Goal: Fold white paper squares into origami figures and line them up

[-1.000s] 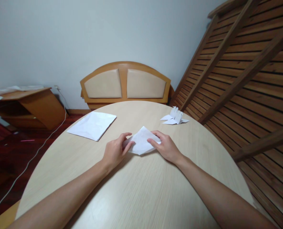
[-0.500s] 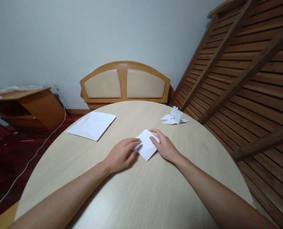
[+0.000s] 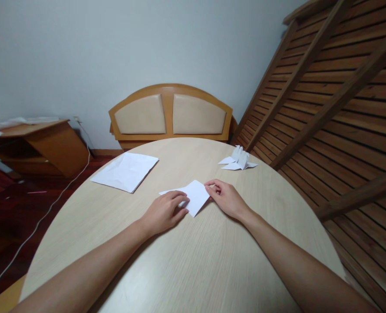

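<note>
Spreading across the lower frame, the table [image 3: 193,269] is seen with a flat sheet [image 3: 125,171] untouched at upper left. At centre the paper [image 3: 194,196] is folded small, judged early beside the figure [image 3: 239,159] at upper right. Its left part is pressed under the flat left hand [image 3: 165,211]; its right corner is pinched by the right hand [image 3: 227,200].

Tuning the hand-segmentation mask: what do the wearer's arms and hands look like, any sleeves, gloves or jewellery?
Both bare. Left hand and right hand have no gloves, and no rings show on the visible fingers. Left forearm and right forearm run uncovered to the bottom edge of the picture: no sleeves, watch, bands or markings in view.
</note>
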A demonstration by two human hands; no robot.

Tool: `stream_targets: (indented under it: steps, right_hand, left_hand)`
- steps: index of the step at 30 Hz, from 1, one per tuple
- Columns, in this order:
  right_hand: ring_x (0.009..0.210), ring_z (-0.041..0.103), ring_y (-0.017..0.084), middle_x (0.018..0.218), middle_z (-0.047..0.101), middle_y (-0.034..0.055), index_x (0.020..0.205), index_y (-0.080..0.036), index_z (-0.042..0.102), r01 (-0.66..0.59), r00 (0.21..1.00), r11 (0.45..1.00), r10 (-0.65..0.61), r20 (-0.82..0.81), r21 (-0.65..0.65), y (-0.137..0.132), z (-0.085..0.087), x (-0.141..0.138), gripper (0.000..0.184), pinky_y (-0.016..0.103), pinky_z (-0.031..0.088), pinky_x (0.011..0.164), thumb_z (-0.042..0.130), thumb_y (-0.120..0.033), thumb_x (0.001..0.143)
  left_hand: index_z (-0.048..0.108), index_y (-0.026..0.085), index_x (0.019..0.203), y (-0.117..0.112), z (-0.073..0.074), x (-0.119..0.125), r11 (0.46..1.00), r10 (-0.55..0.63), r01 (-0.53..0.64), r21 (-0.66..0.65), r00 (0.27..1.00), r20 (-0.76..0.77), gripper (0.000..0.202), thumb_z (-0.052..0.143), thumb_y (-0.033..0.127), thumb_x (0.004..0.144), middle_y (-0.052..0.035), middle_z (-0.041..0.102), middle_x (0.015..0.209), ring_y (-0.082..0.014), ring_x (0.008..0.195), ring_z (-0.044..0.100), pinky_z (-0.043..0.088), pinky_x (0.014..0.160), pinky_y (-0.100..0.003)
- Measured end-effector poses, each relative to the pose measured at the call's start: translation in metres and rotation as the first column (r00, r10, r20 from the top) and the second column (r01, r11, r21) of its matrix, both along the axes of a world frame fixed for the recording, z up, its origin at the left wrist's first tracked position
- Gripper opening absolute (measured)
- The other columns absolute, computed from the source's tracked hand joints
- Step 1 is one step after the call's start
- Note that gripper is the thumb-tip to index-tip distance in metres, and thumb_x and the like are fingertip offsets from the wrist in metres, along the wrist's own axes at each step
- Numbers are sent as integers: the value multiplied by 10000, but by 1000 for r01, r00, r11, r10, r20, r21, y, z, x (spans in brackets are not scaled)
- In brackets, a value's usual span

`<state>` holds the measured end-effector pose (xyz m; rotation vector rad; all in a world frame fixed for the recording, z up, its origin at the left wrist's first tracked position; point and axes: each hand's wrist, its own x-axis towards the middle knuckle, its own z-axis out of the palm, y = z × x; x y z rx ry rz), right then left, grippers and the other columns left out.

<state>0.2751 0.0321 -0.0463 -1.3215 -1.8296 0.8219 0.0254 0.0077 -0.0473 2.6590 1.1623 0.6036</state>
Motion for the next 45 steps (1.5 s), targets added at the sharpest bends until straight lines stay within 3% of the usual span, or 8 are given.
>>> stream_targets:
  steps: [4,8,14,21,26,33,39,45]
  right_hand:
    - [779,670,183,882,732,57,1037,-187,709,-60,996,998,58,64,19,0,3,10,213,320,505,748,556,-280,921]
    - [902,658,196,1015,729,58,1119,-200,709,-168,975,982,153,158,86,-1,4,16,343,335,502,845,625,-128,794]
    - [898,658,203,1018,727,68,1045,-210,736,-258,944,948,205,258,188,-1,2,14,198,339,498,842,701,-249,854]
    - [950,652,212,990,727,64,1053,-225,741,-306,913,923,216,346,232,0,3,15,181,348,480,856,640,-332,948]
    - [996,639,211,1030,713,58,1060,-238,737,-334,895,910,225,384,246,2,1,17,187,365,479,912,598,-334,980]
    - [1208,552,244,1286,602,93,1067,-255,743,-385,857,882,232,461,272,4,-3,20,170,419,442,1040,609,-290,969]
    - [1188,554,236,1241,629,72,1037,-251,716,-405,847,867,236,476,290,-1,-1,13,137,424,438,1038,596,-264,972]
    - [1173,558,240,1212,655,70,921,-220,660,-352,866,892,195,460,285,-4,-1,0,127,429,440,1010,566,-279,983]
  left_hand:
    - [650,228,1186,2,0,-2,1000,30,-30,7,1000,-6,275,566,330,945,-97,660,1240,-257,1100,646,529,955,-422]
    - [658,234,1196,2,0,-3,998,54,-54,22,998,-18,306,581,361,927,-103,655,1237,-269,1088,646,531,945,-427]
    - [670,236,1182,0,2,-3,999,48,-46,27,998,-50,384,623,490,897,-112,635,1265,-291,1121,629,529,945,-448]
    - [668,226,1173,-1,2,-4,999,44,-43,27,997,-62,468,646,577,863,-119,631,1284,-308,1148,619,522,958,-467]
    - [669,219,1167,-1,2,-3,998,48,-47,33,998,-36,438,648,542,872,-109,651,1260,-296,1128,638,528,955,-456]
    - [686,222,1157,0,1,-3,998,45,-44,37,998,-43,356,617,469,910,-110,651,1264,-283,1104,651,538,940,-436]
    - [718,237,1123,2,0,-2,999,44,-43,31,999,-26,296,497,391,999,-90,669,1238,-257,1088,662,533,941,-426]
    - [698,201,903,5,-1,1,999,50,-50,13,999,20,284,464,313,1018,-70,706,1154,-222,988,681,540,865,-368]
